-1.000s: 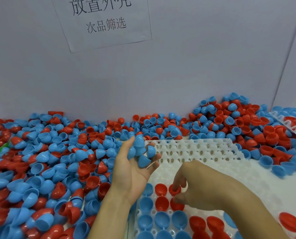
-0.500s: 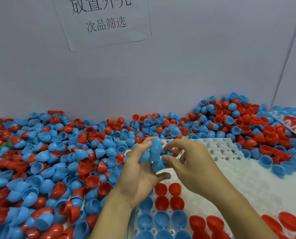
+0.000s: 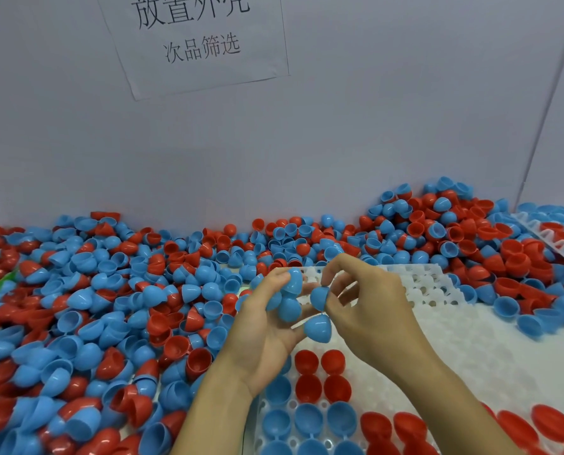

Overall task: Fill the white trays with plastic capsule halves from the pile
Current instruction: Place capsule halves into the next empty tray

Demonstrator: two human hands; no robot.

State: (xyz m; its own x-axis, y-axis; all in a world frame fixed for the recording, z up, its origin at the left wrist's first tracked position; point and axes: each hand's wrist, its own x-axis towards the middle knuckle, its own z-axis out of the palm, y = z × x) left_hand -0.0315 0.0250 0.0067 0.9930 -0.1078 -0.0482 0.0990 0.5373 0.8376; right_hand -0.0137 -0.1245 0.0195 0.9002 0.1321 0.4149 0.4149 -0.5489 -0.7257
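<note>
A deep pile [image 3: 116,310] of glossy plastic capsule halves, red and blue, covers the table against a plain pale wall, each half a smooth little dome or pointed cup, some lying mouth up and some nested in one another. A paper sign [image 3: 195,41] with printed characters hangs on that wall.

Out from the pile reaches a white tray [image 3: 471,349], matte and slightly translucent, its surface moulded into rows of round sockets with small holes between them. The near sockets already carry halves sitting mouth up: four red ones [image 3: 321,376] in a square, blue ones [image 3: 306,421] in the rows nearer the viewer, and more red ones [image 3: 405,425] off to the right. A second tray [image 3: 556,244] shows at the far right edge, partly buried.

Above the tray the left hand [image 3: 267,330] is turned palm up, its fingers curled round a cluster of blue halves [image 3: 288,297]. The right hand [image 3: 372,310] meets it from the other side, its thumb and fingers pinching one blue half [image 3: 319,296] at the edge of that cluster. Another blue half [image 3: 318,328], point down, sits just below between the two hands; I cannot tell which hand bears it.
</note>
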